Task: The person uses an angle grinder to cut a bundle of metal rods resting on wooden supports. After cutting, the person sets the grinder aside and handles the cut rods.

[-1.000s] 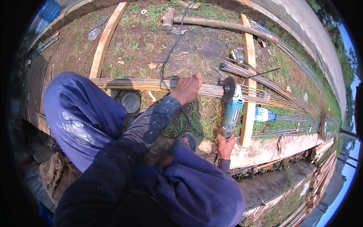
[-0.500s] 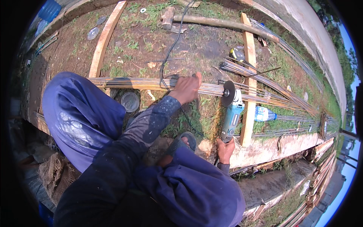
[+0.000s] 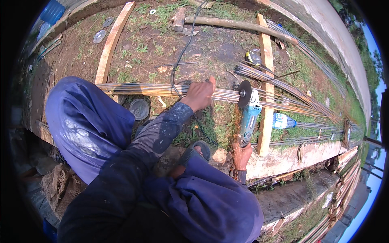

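Note:
My left hand [image 3: 199, 95] is closed around a bundle of thin steel rods [image 3: 139, 89] that lies crosswise in front of my knees. In my right hand [image 3: 242, 155] is a teal angle grinder [image 3: 249, 121], gripped by its rear end with the head pointing away from me. Its dark cutting disc [image 3: 244, 93] stands upright against the rods, just right of my left hand. Orange sparks [image 3: 236, 125] stream from the disc down past my right hand and wrist. A black cable [image 3: 175, 71] crosses over the rods beside my left hand.
Two wooden battens [image 3: 111, 44] [image 3: 266, 89] lie left and right under the rods. A long-handled mallet [image 3: 239, 25] rests at the back. A yellow tape measure [image 3: 253, 58], more rods [image 3: 283, 85] and a plastic bottle [image 3: 283, 121] are on the right. A round clear lid [image 3: 139, 109] sits near my left knee.
Sparks now pour from the disc toward my right hand, where only a faint trace showed before. The grinder's head has shifted slightly up, and my left hand keeps its place.

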A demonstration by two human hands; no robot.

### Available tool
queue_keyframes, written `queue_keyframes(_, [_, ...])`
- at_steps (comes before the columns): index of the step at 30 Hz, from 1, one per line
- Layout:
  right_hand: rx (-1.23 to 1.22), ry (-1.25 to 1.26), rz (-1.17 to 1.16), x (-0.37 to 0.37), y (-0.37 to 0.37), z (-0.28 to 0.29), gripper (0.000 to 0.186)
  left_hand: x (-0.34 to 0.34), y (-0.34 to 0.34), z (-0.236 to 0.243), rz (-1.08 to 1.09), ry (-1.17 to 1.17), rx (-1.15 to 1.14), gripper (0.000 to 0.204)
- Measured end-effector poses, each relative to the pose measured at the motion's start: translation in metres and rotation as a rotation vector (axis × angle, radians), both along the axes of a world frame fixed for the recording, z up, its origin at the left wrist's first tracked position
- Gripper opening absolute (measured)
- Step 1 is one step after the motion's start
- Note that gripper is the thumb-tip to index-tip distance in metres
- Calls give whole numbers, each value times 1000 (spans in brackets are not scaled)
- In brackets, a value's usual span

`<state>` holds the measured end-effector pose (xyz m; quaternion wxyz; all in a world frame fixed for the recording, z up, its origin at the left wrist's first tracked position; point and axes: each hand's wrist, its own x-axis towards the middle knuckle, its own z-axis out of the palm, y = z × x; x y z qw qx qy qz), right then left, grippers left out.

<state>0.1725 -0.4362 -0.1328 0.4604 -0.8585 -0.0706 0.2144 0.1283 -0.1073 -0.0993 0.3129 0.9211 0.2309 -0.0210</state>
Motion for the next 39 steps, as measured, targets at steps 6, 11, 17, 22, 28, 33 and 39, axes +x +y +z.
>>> queue_keyframes(6, [-38,9,-12,-4,-2,5,35,-1,-2,13,-55,64,19,38])
queue_keyframes(11, [6,-73,2,-11,-2,6,24,1,0,13,-46,55,14,42])
queue_keyframes(17, [35,-66,3,-13,-5,5,24,2,1,2,12,41,-75,18])
queue_keyframes(22, [-73,-2,-54,-19,-16,-1,32,2,3,-7,-24,24,-16,33])
queue_keyframes(28, [-56,-62,-39,-25,-15,3,25,1,2,-9,-27,-22,25,29])
queue_keyframes(33, [-53,-29,-35,-21,-8,7,26,2,3,-7,-42,-55,82,30])
queue_keyframes(39, [-3,-39,-27,-27,-14,4,25,3,4,-11,-50,-87,155,32])
